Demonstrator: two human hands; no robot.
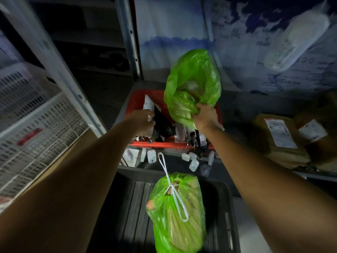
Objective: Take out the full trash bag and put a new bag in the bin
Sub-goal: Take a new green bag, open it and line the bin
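Dim storage space surrounds both arms, with a pale printed sheet (255,42) hanging beyond the hands, white slatted crates (32,114) off to the left of the left arm and taped cardboard parcels (284,136) to the right of the right arm. Below and nearer than the hands lies a dark ribbed tray (131,207), and on it rests the full trash bag (175,212), green, bulging and tied shut with a white drawstring (175,196). Just under the hands sits the red bin (138,101), a basket crammed with loose dark and white packaging. The right hand (206,115) is closed on the bunched edge of a new green bag (193,83), which billows open above the bin; something pale seems to lie inside it, though I cannot tell what. The left hand (144,121) is curled around a white wrapper (148,106) at the bin's left side. Small clear plastic containers (193,161) lie scattered between bin and tray. The risk, as I judge it, is that the bin is not yet clear, so pushing the thin bag down over that jagged litter could tear it or leave it riding up. Held by one hand alone, its mouth may also collapse shut.
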